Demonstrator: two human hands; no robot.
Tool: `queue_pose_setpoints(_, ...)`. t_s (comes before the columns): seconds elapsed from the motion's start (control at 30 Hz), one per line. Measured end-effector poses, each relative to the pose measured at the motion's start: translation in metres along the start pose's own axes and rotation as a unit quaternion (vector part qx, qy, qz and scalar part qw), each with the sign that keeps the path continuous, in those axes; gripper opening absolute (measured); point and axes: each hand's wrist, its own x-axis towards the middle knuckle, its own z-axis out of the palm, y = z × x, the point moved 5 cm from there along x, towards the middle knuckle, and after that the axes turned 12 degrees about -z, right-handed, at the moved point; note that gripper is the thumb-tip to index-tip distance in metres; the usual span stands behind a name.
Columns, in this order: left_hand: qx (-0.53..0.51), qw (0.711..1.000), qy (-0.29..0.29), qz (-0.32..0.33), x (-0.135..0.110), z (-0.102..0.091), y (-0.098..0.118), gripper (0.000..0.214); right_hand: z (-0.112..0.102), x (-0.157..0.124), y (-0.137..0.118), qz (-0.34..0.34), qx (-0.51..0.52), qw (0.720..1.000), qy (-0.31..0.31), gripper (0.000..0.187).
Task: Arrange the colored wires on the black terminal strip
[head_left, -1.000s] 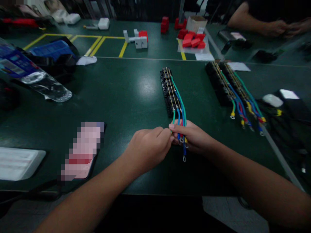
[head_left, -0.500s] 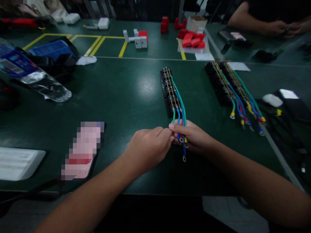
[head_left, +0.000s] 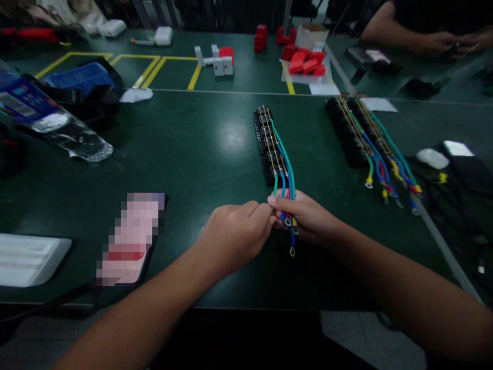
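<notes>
A black terminal strip [head_left: 266,141] lies lengthwise in the middle of the green table [head_left: 192,149]. Green and blue wires [head_left: 287,164] run from it toward me. My right hand [head_left: 308,218] is closed round the bundle of wire ends, and one blue wire with a ring lug [head_left: 292,251] hangs out below it. My left hand [head_left: 234,236] is closed in a pinch at the green wire's end, touching my right fingertips.
Two more wired terminal strips [head_left: 360,131] lie at the right. A blurred-out phone [head_left: 131,239] and a white tray [head_left: 29,259] sit at the near left, a plastic bottle [head_left: 57,128] at the far left. Red parts [head_left: 306,64] stand at the back. Another person's arms [head_left: 423,38] rest at the top right.
</notes>
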Motion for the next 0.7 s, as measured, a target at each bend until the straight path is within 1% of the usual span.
queue_pose_setpoints(0.7,-0.004,1.000,0.001,0.002,0.0005,-0.0012,0.0001,0.029,0.0020,-0.0006,-0.0008,-0.001,0.000,1.000,0.008,0.024)
